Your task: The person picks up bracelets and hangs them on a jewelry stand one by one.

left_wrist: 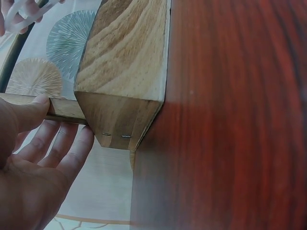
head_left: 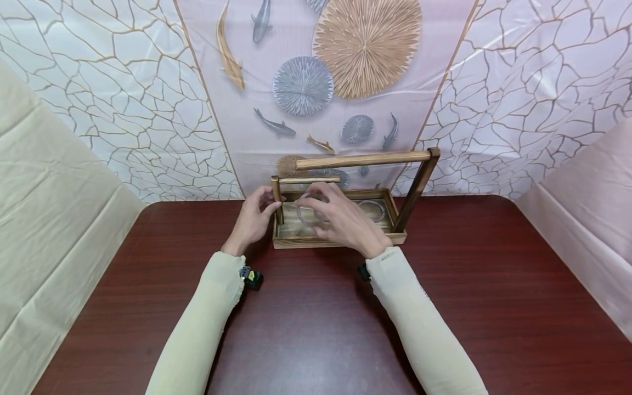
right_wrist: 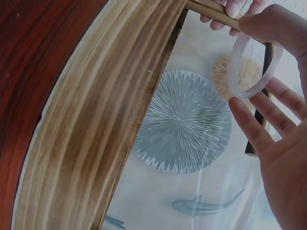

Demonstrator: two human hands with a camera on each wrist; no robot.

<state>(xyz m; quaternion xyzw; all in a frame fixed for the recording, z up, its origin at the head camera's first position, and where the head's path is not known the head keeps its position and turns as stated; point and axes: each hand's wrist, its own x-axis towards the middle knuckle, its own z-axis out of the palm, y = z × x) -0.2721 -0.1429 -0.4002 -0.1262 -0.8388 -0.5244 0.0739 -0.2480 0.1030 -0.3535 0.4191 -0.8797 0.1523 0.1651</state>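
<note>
In the head view, a wooden bangle stand (head_left: 296,242) has a tray base, a short post at left and a taller one at right, each with a crossbar. My left hand (head_left: 253,219) grips the short post (left_wrist: 67,109), thumb on one side and fingers on the other. Over the tray, my right hand (head_left: 340,216) holds a pale translucent bangle (right_wrist: 234,72) by its rim, near the shorter crossbar (head_left: 311,180). The bangle hangs below the thumb, fingers behind it. A second clear bangle (head_left: 372,210) lies inside the tray at right.
The taller crossbar (head_left: 365,159) juts left above the tray from the right post (head_left: 417,189). A dark red wooden table (head_left: 306,329) carries the stand near its back edge. Behind hangs a patterned curtain (head_left: 303,85) with fish and discs.
</note>
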